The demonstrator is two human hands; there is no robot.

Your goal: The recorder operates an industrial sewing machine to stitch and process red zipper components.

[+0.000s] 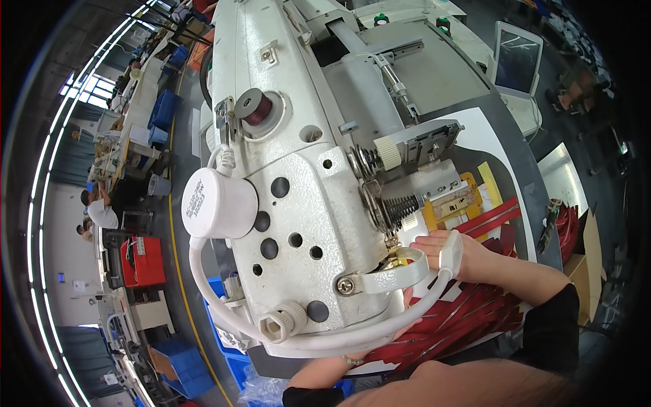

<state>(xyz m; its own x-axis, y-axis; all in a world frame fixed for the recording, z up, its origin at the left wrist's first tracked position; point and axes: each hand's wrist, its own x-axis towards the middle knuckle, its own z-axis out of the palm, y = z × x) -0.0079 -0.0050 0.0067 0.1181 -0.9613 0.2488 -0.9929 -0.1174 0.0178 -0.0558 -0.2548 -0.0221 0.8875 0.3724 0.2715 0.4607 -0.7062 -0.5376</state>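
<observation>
A large white sewing machine (305,183) fills the middle of the view. My right hand (468,258) reaches in from the right beside its needle area, fingers stretched out toward the presser parts. Whether a strip lies under those fingers is hidden. My left hand (405,325) is mostly behind the machine head and the white cable; only a bit of it and the wrist with a bracelet show, so its fingers cannot be made out. Dark red strips (441,325) lie heaped below both hands. More red strips (491,218) run beside a yellow fixture (468,203) just beyond my right hand.
A spool of dark red thread (252,107) stands on the machine, and a thick white cable (400,322) loops around its front. At the right are a screen (517,60) and a cardboard box (584,271). Blue bins (180,366) and a red crate (142,261) stand left.
</observation>
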